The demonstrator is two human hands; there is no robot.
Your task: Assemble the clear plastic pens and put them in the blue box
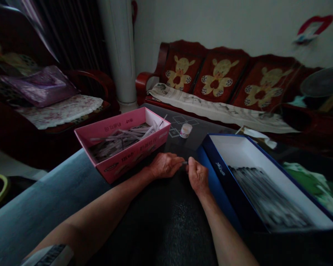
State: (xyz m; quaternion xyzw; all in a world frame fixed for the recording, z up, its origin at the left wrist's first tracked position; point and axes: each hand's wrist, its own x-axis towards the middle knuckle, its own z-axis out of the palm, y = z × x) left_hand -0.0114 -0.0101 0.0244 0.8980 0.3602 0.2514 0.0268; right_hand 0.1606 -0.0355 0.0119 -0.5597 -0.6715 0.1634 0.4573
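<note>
My left hand [165, 165] and my right hand [197, 176] meet over the dark table [166, 221], fingers pinched together on a small thin grey piece [185, 162] held between them. To the left stands a pink cardboard box [122, 142] holding several thin pale sticks. To the right lies a blue box with a white inside [266, 181], where several dark thin sticks lie in a row.
A small white jar [185, 130] stands on the table behind the hands. A red wooden sofa [227, 77] with bear cushions lies beyond, papers spread on its seat. A chair with a purple bag [41, 87] is at the left.
</note>
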